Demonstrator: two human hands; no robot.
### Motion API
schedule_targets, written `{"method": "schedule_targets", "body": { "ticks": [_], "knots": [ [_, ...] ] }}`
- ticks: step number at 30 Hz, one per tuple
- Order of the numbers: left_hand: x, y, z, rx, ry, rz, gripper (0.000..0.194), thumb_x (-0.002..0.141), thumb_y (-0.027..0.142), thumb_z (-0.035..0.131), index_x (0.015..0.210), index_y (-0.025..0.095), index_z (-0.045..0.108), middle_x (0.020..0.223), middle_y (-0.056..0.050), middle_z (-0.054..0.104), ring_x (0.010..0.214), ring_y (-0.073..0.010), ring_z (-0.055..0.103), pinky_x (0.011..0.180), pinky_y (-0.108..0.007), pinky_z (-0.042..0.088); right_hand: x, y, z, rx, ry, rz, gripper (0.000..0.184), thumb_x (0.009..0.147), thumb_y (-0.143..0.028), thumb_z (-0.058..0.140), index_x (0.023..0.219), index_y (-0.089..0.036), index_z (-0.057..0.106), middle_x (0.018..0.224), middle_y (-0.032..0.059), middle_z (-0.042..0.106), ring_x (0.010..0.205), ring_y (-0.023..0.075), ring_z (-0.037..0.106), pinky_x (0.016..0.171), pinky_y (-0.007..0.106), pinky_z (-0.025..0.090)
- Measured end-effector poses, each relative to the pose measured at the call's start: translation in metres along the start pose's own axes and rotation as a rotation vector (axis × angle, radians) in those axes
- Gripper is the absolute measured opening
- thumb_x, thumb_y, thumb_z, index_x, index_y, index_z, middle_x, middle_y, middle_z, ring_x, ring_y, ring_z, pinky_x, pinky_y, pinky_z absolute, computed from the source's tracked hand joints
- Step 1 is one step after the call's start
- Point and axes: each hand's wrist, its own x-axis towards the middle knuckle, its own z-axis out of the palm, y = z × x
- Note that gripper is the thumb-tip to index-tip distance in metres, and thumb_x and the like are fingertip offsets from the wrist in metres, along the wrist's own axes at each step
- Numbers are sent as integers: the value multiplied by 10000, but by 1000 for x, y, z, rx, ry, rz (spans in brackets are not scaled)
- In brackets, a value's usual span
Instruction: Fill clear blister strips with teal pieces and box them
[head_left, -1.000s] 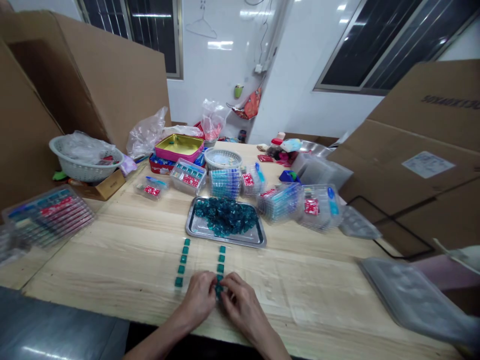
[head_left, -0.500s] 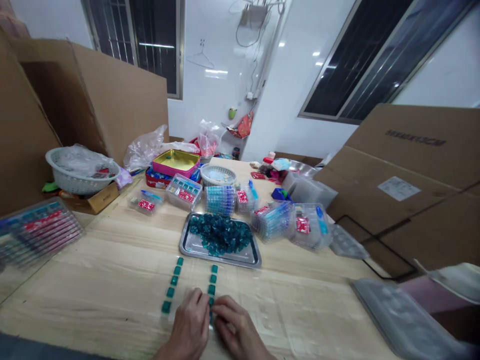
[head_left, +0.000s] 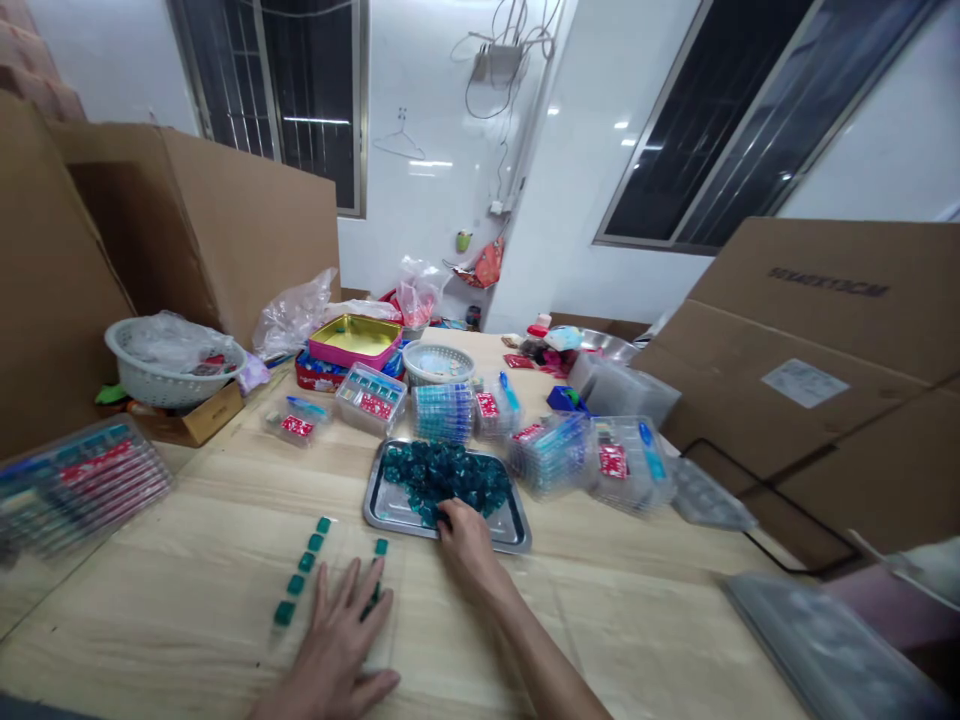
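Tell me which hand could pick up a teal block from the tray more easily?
The right hand, probably: it touches the teal blocks on the metal tray. The left hand lies spread on the table, beside the rows.

Right hand is in there at the teal pieces on the steel tray, fingertips buried, can't tell if it's got one! Left hand runs off the bottom edge, covering part of the short teal row. Those red labels? Too small to read!
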Motion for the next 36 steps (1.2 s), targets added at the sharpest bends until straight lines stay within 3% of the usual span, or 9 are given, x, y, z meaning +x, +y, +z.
{"method": "schedule_targets", "body": {
  "ticks": [3,6,11,14,17,21,27,32,36],
  "knots": [
    [-16,-31,0,95,123,16,686,793,513,520,1401,322,265,1497,-136,184,1336,-433,205,970,-737,141,5,-3,1,-31,-7,14,231,700,-47,484,806,-157,658,892,106,665,865,218,607,732,260,382],
    [-10,-34,-1,144,251,30,702,782,543,516,1394,272,303,1484,-180,207,1333,-436,210,984,-716,159,7,-3,2,-42,-6,32,203,696,-55,487,774,-152,648,869,112,658,829,217,605,711,261,373],
    [45,43,11,-46,44,316,631,766,540,537,1285,190,461,1399,-172,409,1311,-368,313,1071,-579,209,3,6,-4,11,29,42,228,706,-63,482,823,-168,646,913,75,655,830,176,599,725,227,378],
    [77,96,16,-161,-38,469,778,764,598,502,1376,152,322,1466,-188,276,1359,-371,183,1095,-552,175,-4,20,-14,78,44,46,213,726,-83,474,798,-175,651,825,42,670,777,153,607,701,206,399],
    [92,121,18,-222,-67,540,799,805,632,402,1420,160,208,1491,-177,214,1377,-355,117,1099,-555,149,-11,37,-23,140,47,60,213,735,-105,466,810,-173,654,762,25,682,721,147,615,669,205,420],
    [83,105,32,-158,-35,517,787,808,661,357,1402,156,253,1461,-178,290,1365,-365,163,1083,-551,197,-13,42,-21,181,26,74,205,727,-113,474,785,-173,661,728,26,689,703,153,620,649,211,417],
    [43,33,57,68,132,460,730,770,632,471,1331,173,379,1385,-178,420,1288,-409,325,1022,-591,279,3,10,-1,174,24,81,171,674,-108,551,785,-177,661,834,72,683,822,202,607,716,249,382],
    [20,9,27,6,216,414,534,743,537,562,1128,167,544,1208,-152,585,1167,-369,486,1003,-608,308,12,3,5,227,32,123,197,622,-31,513,707,-163,631,794,78,668,827,210,600,724,262,376],
    [29,27,-4,-346,377,106,226,796,283,531,992,192,595,1091,-108,639,1052,-261,572,1004,-520,364,2,6,-2,370,-21,137,114,647,-116,560,738,-164,609,699,24,652,667,161,594,618,232,410]
  ]
}}
